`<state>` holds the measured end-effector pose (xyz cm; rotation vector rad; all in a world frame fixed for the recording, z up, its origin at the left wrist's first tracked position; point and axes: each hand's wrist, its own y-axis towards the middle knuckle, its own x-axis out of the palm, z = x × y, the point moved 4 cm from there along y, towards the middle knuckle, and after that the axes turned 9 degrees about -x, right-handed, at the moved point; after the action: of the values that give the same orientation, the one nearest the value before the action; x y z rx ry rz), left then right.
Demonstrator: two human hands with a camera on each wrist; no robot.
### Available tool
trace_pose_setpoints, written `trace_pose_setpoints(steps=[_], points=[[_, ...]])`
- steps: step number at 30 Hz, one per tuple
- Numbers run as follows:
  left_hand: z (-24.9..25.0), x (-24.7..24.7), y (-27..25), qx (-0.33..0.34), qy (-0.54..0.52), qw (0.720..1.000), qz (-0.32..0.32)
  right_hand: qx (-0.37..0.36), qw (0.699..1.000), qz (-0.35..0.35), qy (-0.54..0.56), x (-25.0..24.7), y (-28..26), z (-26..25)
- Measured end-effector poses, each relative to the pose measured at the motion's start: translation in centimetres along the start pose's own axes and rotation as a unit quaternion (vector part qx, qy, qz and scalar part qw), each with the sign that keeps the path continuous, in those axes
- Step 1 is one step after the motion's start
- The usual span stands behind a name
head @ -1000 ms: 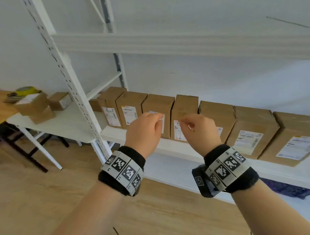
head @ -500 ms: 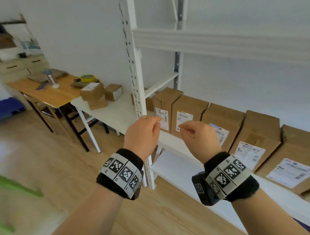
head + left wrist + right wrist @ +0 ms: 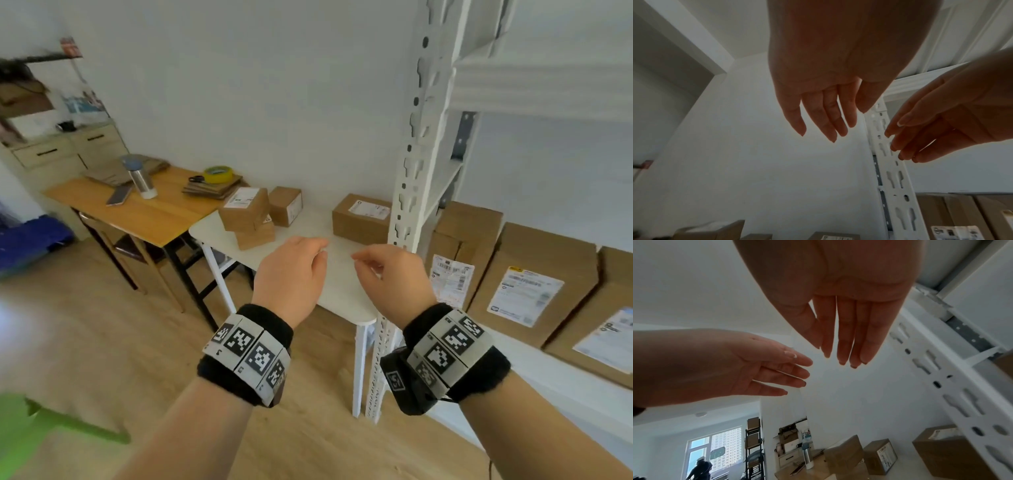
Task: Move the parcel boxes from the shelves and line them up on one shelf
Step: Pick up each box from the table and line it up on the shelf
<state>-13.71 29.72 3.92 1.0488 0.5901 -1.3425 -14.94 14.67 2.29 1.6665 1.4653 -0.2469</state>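
Brown parcel boxes with white labels stand in a row on the white shelf (image 3: 582, 387) at the right; the nearest is box (image 3: 459, 253), then box (image 3: 534, 284). More parcels lie on the white table (image 3: 308, 274): a stacked pair (image 3: 245, 214), a small box (image 3: 286, 205) and a flat box (image 3: 359, 219). My left hand (image 3: 291, 274) and right hand (image 3: 394, 274) hover side by side above the table's near edge, fingers straight and relaxed, holding nothing. Both wrist views show empty fingers, left hand (image 3: 826, 113) and right hand (image 3: 840, 331).
A slotted white shelf post (image 3: 407, 192) stands just right of my right hand. A wooden desk (image 3: 137, 212) at the left bears a steel bottle (image 3: 140, 178), a yellow tape roll (image 3: 218, 174) and a phone. A green stool (image 3: 30, 431) sits low left. A person (image 3: 699, 470) stands far off.
My view has swung left from the row on the shelf to the white table and desk. Both hands stay raised side by side, empty, now over the table instead of the shelf boxes.
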Motion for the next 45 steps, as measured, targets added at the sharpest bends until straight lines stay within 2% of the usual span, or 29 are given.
trace_pose_setpoints(steps=[5, 13, 21, 25, 28, 32, 36, 39, 42, 45], points=[[-3.9, 0.9, 4.9, 0.000, -0.022, 1.000, -0.018, 0.015, 1.000, -0.008, -0.021, 3.6, 4.6, 0.9], [-8.0, 4.0, 16.8, 0.022, -0.006, 0.999, -0.044, 0.073, 0.997, 0.030, -0.008, 8.6, 13.9, 6.5], [-9.9, 8.7, 28.2, 0.038, -0.009, 0.992, -0.117, 0.187, 0.981, 0.019, -0.045, 11.5, 21.6, 12.6], [-10.8, 12.3, 32.5, 0.039, -0.031, 0.982, -0.184, 0.272, 0.959, 0.030, -0.068, 13.0, 23.3, 16.0], [-11.2, 15.1, 35.5, 0.043, -0.036, 0.972, -0.230, 0.358, 0.931, 0.031, -0.070, 14.0, 24.1, 19.1], [-11.9, 19.1, 39.2, 0.038, -0.029, 0.954, -0.295, 0.432, 0.897, 0.058, -0.076, 15.6, 24.9, 24.0], [-12.6, 23.3, 42.1, -0.014, -0.048, 0.928, -0.370, 0.515, 0.852, 0.074, -0.052, 16.7, 25.3, 29.0], [-13.2, 26.5, 43.9, -0.051, -0.045, 0.911, -0.406, 0.532, 0.840, 0.075, -0.075, 17.3, 25.3, 32.6], [-13.4, 28.9, 44.9, -0.051, -0.034, 0.903, -0.426, 0.527, 0.840, 0.059, -0.111, 18.3, 24.6, 35.5], [-13.6, 30.2, 44.9, -0.052, -0.040, 0.897, -0.438, 0.512, 0.847, 0.077, -0.120, 18.6, 24.7, 35.1]])
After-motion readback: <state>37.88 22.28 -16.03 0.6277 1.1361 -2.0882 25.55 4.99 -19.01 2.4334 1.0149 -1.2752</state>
